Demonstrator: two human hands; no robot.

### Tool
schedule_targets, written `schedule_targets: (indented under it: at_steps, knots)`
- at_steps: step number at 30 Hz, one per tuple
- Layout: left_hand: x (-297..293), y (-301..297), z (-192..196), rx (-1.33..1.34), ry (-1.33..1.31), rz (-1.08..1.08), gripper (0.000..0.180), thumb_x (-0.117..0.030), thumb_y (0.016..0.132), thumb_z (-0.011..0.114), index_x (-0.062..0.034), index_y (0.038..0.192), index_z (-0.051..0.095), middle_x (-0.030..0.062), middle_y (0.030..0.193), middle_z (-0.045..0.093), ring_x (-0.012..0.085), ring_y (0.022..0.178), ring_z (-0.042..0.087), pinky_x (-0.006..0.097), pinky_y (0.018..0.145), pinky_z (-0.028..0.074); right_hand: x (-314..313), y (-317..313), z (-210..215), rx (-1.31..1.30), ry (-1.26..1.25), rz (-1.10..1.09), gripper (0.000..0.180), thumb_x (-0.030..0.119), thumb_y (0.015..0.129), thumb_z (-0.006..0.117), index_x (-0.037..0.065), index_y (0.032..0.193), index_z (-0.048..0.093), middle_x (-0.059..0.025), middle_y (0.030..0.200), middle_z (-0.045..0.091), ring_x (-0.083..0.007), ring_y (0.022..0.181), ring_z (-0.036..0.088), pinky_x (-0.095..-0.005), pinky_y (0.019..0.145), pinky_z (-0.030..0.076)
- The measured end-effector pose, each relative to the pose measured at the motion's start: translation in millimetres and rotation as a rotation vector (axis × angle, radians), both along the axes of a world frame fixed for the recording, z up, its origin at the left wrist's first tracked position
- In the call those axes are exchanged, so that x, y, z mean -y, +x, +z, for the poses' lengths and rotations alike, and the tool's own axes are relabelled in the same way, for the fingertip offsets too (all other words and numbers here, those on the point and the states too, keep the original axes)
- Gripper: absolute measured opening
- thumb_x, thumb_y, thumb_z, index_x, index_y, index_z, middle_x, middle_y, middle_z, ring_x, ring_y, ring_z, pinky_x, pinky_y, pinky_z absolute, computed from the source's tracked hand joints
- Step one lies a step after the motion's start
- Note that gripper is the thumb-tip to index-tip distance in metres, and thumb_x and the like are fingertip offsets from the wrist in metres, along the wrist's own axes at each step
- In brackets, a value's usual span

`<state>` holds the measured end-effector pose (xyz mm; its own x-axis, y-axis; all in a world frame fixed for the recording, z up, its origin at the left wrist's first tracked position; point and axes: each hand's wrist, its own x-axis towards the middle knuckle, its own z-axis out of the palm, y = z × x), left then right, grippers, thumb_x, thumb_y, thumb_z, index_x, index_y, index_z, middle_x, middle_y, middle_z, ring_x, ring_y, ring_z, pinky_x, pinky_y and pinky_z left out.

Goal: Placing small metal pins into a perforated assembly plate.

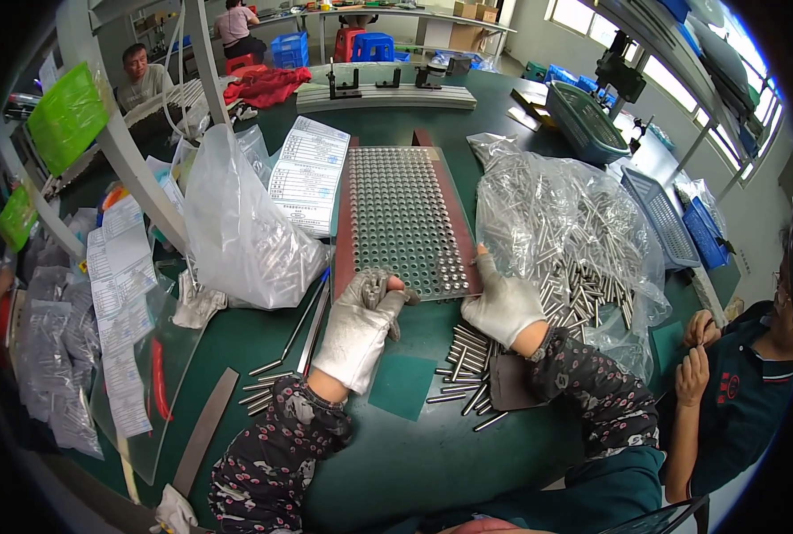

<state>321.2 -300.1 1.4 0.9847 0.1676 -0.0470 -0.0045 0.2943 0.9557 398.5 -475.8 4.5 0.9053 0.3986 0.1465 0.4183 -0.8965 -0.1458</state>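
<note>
A clear perforated plate point(405, 218) with rows of round holes lies on a reddish-brown base point(345, 222). Metal pieces sit in many holes, thickest along the right side and far end. My left hand point(361, 325), in a white glove with bare fingertips, is closed at the plate's near left corner; what its curled fingers hold, if anything, I cannot make out. Beside the near right corner is my right hand point(506, 307), also gloved, one finger stretched along the plate's edge and the others partly hidden. Loose metal pins point(467, 365) lie below it.
An open plastic bag of metal pins point(574, 222) spreads out at right. To the left stand another bag point(245, 222) and a printed sheet point(309, 165). A green square point(402, 387) lies near me. At the right edge, a co-worker's hands point(694, 356) are close together.
</note>
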Motion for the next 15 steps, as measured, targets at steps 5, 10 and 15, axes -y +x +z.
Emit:
schedule_targets:
  at_steps: [5,10,15]
  knots:
    - [-2.7,2.1,-0.8,0.022,-0.003,-0.001,0.006,-0.01,0.084,0.05,-0.0076,0.09,0.048,0.0055,0.082,0.06,0.0022,0.045,0.041,0.014,0.035,0.028,-0.2,1.9,-3.4,0.009,0.011,-0.01,0.062,0.024,0.068,0.047,-0.003,0.123,0.035,-0.0184,0.059,0.057,-0.0343,0.055,0.058,-0.0421,0.057,0.048]
    - [-3.5,3.1,-0.3,0.022,-0.006,0.005,0.007,-0.009,0.084,0.05,-0.0075,0.09,0.048,0.0056,0.082,0.06,0.0021,0.045,0.041,0.014,0.035,0.028,-0.8,3.8,-7.6,-0.001,0.033,-0.074,0.062,0.023,0.067,0.047,-0.002,0.123,0.037,-0.0206,0.057,0.056,-0.0355,0.055,0.057,-0.0416,0.056,0.048]
    - [-4.6,2.5,-2.1,0.012,-0.007,0.016,0.007,-0.009,0.084,0.05,-0.0073,0.09,0.048,0.0056,0.081,0.061,0.0021,0.044,0.041,0.014,0.035,0.028,-1.0,4.1,-9.5,-0.023,0.074,-0.099,0.06,0.025,0.068,0.047,0.0,0.122,0.039,-0.0199,0.059,0.057,-0.0352,0.057,0.058,-0.0405,0.057,0.048]
